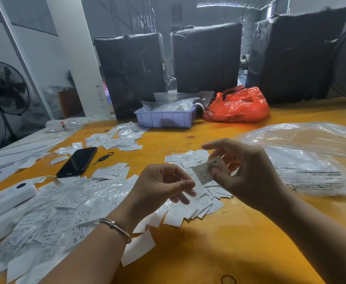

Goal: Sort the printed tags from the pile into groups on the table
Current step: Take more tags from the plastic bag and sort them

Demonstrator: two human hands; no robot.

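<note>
Tag (210, 170) marked S, pinched up in my right hand (248, 173) above the counter (219, 242).

My thumb and fingers are clamped on its edge, so it hangs tilted over a small group (196, 203) of tags. My left hand (161, 185) is just beside it, fingers loosely curled, holding nothing as far as I can see. The big pile (51, 214) sprawls off to the left, mixed with clear sleeves, sizes like XS and XL showing. A phone (77, 161) lies past it, a purple tray (166, 117) and a red bag (237, 105) at the far edge.
</note>
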